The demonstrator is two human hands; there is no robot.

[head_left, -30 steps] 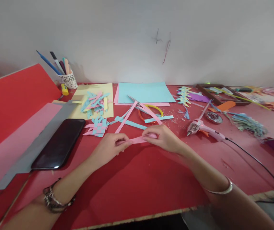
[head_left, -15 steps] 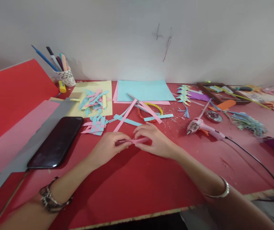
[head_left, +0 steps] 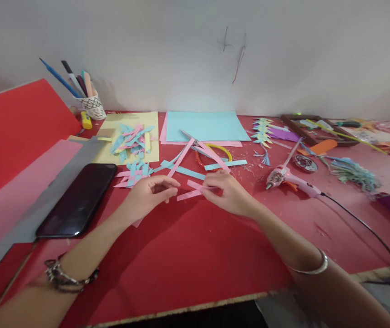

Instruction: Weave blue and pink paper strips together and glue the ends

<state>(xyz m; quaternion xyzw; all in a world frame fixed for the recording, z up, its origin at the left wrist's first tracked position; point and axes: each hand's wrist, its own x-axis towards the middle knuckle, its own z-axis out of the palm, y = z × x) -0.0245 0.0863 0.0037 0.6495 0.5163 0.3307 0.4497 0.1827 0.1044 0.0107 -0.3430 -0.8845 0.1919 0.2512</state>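
Gripping: right hand (head_left: pixel 227 193) is pinching folded pink strip (head_left: pixel 189 195) above bench (head_left: pixel 195 264) | left hand (head_left: pixel 145 197) is curling nearby, can't tell if holding pink piece (head_left: pixel 137 222) below | scissors (head_left: pixel 228 151) are lying behind

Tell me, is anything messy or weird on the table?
Yes, tiny pale bits are scattered beside the scissors, which crisscrossed paper strips partly cover. That looks untidy next to the flat blue sheet.

red table (head_left: pixel 195 259) | yellow sheet (head_left: pixel 111 125) | pink glue gun (head_left: pixel 300 183) | brown tray (head_left: pixel 346 142)
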